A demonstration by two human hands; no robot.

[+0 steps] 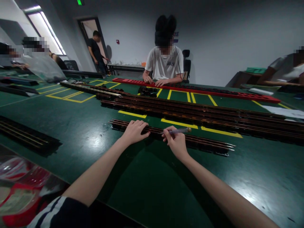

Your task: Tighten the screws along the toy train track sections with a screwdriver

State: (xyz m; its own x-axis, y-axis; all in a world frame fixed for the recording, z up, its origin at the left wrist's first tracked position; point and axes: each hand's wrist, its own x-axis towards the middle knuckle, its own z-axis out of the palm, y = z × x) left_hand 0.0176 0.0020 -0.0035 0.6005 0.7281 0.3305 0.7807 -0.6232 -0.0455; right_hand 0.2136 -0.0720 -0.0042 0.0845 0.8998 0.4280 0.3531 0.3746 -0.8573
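Note:
A long black strip with copper-coloured bars (pixel 204 143) lies across the green table in front of me. My left hand (pixel 136 131) grips its left part from above, with the fingers over the top and the thumb on the near side. Between the fingers of my right hand (pixel 175 141) is a slim pen-like tool (pixel 179 130) with a clear, greyish barrel and a rounded brownish end pointing right. Its other end meets my fingertips at the middle of the strip; the tip itself is hidden.
Several similar strips (pixel 190 110) lie side by side beyond, over yellow tape marks. Another black strip (pixel 28 134) is at the left. Behind a long red rail (pixel 237 94) sits a co-worker (pixel 166 63) with both hands on it. Bottles (pixel 21 180) are at lower left.

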